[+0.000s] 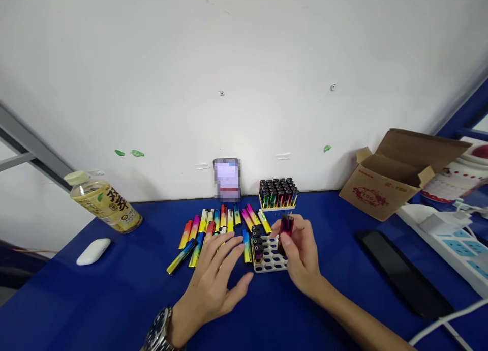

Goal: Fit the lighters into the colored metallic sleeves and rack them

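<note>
A dark red lighter (286, 225) stands upright in the fingers of my right hand (305, 254), above the right side of a white tray with oval holes (271, 265). Several dark lighters (258, 252) fill the tray's left column. My left hand (215, 280), wearing a metal watch, is held with fingers spread and nothing in them. It hovers left of the tray, over the near edge of a loose spread of shiny multicoloured lighters (196, 249), hiding some of them. One blue and yellow lighter (247, 246) lies between my left fingers and the tray.
Behind the tray stands a second rack full of lighters (279, 193). A phone (227, 180) leans on the wall. To the left are a drink bottle (107, 201) and a white case (93, 251); to the right, an open cardboard box (381, 183), a black phone (404, 272) and a power strip (453, 239).
</note>
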The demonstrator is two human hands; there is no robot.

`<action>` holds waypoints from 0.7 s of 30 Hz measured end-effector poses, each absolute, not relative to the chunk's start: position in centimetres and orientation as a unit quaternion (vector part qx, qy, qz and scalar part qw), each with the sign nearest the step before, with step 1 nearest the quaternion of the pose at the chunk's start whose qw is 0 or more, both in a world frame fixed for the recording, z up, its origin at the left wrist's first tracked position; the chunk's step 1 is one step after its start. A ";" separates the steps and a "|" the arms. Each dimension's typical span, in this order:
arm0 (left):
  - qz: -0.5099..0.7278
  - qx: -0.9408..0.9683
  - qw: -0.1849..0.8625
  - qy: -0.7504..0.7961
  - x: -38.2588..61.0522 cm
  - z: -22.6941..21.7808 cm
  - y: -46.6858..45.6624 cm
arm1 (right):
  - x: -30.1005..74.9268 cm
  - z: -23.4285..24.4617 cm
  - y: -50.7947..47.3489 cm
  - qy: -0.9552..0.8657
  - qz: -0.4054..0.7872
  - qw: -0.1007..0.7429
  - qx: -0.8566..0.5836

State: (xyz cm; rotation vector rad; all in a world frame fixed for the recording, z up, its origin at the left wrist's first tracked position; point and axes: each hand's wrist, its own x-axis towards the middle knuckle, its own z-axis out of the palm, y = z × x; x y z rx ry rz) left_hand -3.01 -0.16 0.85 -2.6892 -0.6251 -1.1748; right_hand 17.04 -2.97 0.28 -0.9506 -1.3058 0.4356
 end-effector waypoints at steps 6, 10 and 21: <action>-0.316 -0.929 0.006 -0.192 -2.5 0.9 0.0 | 17.5 -0.1 -0.7 -0.360 0.456 0.709 -0.400; -0.284 -0.940 -0.006 -0.188 -2.3 0.8 -0.1 | 17.8 0.0 -0.2 -0.263 0.525 0.684 -0.432; -0.264 -0.941 0.003 -0.212 -2.7 0.4 0.4 | 18.0 -0.3 -0.5 -0.306 0.536 0.642 -0.456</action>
